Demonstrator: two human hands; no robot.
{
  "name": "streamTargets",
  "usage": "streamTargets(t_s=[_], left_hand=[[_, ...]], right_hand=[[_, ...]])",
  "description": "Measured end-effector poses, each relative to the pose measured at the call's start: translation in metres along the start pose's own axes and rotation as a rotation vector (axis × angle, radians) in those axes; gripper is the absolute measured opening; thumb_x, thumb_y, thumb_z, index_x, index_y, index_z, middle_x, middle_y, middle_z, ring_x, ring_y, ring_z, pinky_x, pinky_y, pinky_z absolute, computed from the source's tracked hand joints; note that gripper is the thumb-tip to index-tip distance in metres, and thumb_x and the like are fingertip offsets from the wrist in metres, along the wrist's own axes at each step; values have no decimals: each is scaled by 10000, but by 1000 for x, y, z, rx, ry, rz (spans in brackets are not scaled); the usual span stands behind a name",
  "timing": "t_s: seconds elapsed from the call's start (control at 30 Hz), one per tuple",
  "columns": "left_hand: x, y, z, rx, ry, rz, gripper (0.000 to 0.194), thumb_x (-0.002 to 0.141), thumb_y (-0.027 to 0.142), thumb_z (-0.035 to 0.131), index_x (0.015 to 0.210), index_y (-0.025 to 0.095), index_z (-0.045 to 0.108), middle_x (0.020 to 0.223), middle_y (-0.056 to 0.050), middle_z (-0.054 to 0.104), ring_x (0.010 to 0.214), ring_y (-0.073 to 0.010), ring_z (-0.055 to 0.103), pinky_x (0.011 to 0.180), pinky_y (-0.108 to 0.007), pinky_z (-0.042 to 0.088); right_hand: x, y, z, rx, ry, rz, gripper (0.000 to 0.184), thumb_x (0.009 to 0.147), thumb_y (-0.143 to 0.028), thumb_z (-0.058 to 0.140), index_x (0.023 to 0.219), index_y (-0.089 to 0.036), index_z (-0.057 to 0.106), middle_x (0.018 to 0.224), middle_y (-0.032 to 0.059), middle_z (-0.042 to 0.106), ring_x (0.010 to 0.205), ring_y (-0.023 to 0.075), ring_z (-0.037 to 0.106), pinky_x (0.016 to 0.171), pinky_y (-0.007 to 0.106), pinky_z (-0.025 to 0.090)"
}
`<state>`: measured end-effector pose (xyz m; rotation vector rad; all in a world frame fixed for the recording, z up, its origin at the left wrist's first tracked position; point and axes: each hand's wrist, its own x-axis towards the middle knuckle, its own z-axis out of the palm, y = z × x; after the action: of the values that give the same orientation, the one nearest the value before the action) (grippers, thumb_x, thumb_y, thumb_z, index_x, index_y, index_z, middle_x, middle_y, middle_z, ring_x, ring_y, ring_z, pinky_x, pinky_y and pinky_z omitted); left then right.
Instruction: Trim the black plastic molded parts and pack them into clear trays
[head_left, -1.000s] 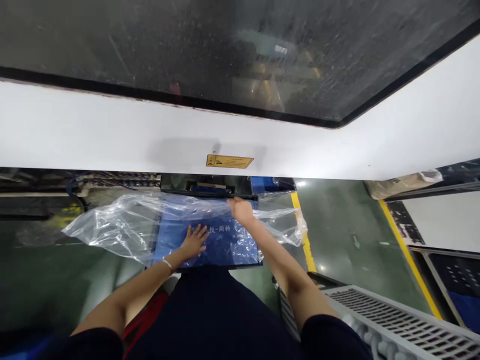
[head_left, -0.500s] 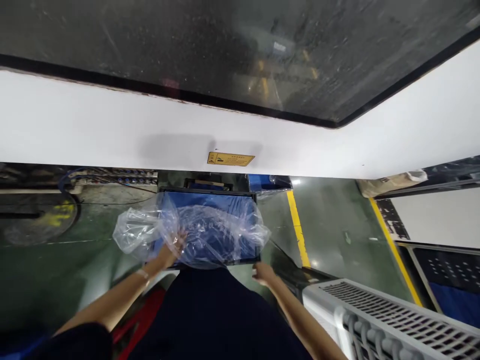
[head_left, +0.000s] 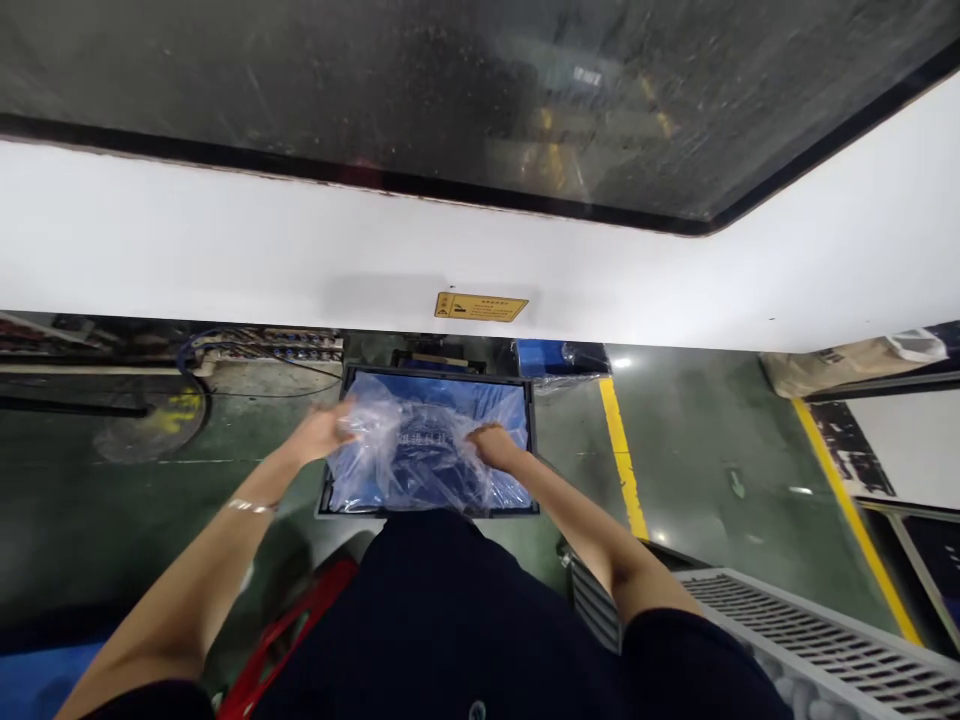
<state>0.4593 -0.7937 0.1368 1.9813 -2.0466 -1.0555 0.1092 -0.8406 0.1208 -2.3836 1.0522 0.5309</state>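
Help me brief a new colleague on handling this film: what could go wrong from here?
The clear plastic looks thin and lies crumpled between the left hand and right hand, so it might tear if pulled hard.
Its loose folds lie close to the dark frame and could snag there.
Its creases partly cover the white lettering, so bunching might make that harder to read.

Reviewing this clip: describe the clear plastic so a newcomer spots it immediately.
From the white panel across the picture, go down past its yellow label to the black-rimmed crate. The clear plastic is bunched there between the left hand and right hand. Its crinkled, shiny, see-through look sets it apart from the blue surface beneath.
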Motion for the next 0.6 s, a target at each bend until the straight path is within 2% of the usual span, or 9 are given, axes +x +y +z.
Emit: streamTargets(t_s=[0.07,0.1,0.17,0.2,0.3,0.4,0.5,0.53,0.6], left_hand=[[25,40,14,-39,-75,108,191,716,166,590,870,133,698,899,-128,717,941,-284,645,928,-434,442],[32,57,25,-56,-87,154,167,704,125,577,815,154,698,931,-111,713,988,-265,625,972,-410,411],[40,81,53,-88,-84,214,160,673,92,584,770,180,677,1055,-90,689,1072,-246,580,1008,-386,378],[41,90,66,-116,-86,218,153,667,94,590,771,183,660,1051,-83,685,1052,-238,583,988,-381,394],[39,105,96,-226,-87,141,90,712,147,565,792,175,598,768,-35,658,769,-191,611,778,-332,477],[38,114,107,-332,-39,96,221,748,209,548,963,166,573,658,21,575,626,-156,558,650,-283,458],[42,125,107,-462,-32,183,480,682,236,636,1147,174,538,705,29,586,643,-149,562,649,-263,445],[44,129,107,-500,-56,204,462,660,230,656,1110,178,570,703,24,592,659,-154,568,651,-260,443],[47,137,106,-553,-125,199,213,666,245,656,867,178,637,645,13,579,658,-163,564,629,-257,430]], right_hand=[[9,-14,-8,-11,-25,-55,241,789,-85,535,929,-157,717,942,114,720,960,225,641,842,297,448],[9,-16,-13,-15,-22,-75,213,802,-101,534,889,-159,720,946,112,718,959,218,639,823,277,444],[-1,-16,-23,-25,3,-84,205,846,-152,515,883,-159,716,968,114,709,960,212,633,786,259,436],[-8,-14,-29,-27,20,-74,218,868,-176,496,885,-160,713,972,113,703,941,208,634,762,255,432],[-27,-10,-40,39,91,-39,234,894,-216,484,840,-160,705,938,96,690,827,186,635,695,247,410],[-31,-15,-43,217,179,-56,176,852,-189,543,777,-142,695,872,80,678,765,171,612,686,247,393],[-21,-21,-43,374,219,-113,142,810,-135,562,746,-136,689,822,60,676,765,165,600,708,252,398],[-15,-20,-44,445,217,-140,136,797,-125,569,730,-138,686,790,47,676,750,159,600,707,250,403],[-2,-15,-44,598,198,-199,117,792,-154,587,722,-144,680,731,21,675,707,143,602,684,238,421]])
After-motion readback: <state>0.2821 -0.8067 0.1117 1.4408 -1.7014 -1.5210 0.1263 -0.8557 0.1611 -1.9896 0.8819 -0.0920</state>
